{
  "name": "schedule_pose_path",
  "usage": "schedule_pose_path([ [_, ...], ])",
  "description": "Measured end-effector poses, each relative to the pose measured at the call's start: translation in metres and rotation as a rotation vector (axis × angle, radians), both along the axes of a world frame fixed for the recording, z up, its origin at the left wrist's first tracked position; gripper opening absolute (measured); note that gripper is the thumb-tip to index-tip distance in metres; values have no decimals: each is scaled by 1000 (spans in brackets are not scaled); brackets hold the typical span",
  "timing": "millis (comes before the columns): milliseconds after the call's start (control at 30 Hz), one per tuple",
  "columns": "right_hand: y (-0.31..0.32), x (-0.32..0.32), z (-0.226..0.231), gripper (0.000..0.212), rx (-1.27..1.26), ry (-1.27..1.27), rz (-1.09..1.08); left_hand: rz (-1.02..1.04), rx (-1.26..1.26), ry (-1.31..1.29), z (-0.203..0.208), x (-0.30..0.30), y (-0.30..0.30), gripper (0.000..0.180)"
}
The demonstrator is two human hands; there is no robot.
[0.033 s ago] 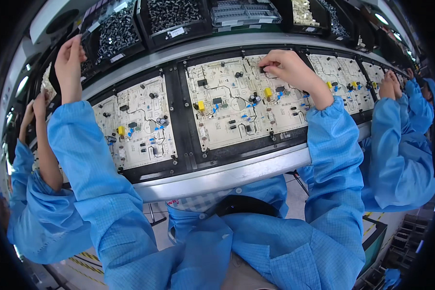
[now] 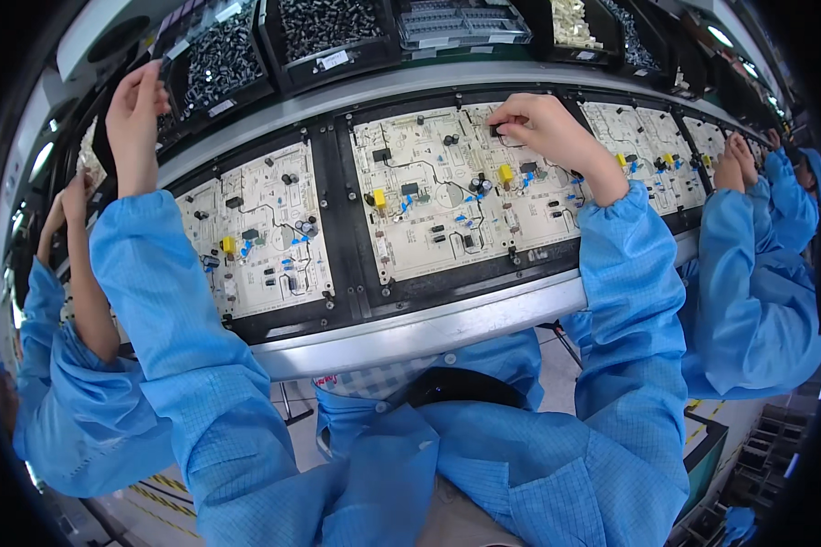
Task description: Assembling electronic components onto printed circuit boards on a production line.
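My right hand is over the far edge of the middle white circuit board. Its thumb and fingertips pinch a small black component at the board's surface. My left hand is raised at the far left, beside a black bin of small dark cylindrical parts. Its fingers are bent inward, the index finger stretched further than the others; what they hold, if anything, is hidden. Under the raised left arm lies another circuit board, fitted with black, blue and yellow components.
Behind the boards stand a second bin of dark parts, a clear divided box and a bin of whitish parts. Black frames hold the boards along a metal rail. Blue-sleeved co-workers work on both sides.
My left hand has shifted very slightly up and to the right, its index finger a little more extended. The right hand and the component stay in place.
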State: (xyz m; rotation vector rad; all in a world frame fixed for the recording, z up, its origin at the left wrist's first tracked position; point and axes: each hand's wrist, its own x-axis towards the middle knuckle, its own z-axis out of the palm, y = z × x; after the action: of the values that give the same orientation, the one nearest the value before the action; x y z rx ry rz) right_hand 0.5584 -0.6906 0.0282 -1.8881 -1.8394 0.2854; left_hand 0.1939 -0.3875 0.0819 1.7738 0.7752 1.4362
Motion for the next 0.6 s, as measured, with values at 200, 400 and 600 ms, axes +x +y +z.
schedule_pose_path([
  [200,1,6,-5,17,114,3,44,-264,-51,21,-6,57,-77,22],
  [400,-2,-9,5,22,0,-57,27,-484,145,344,-50,105,-155,19],
  [600,55,-17,40,20,309,-58,170,-678,142,391,-72,110,-209,14],
])
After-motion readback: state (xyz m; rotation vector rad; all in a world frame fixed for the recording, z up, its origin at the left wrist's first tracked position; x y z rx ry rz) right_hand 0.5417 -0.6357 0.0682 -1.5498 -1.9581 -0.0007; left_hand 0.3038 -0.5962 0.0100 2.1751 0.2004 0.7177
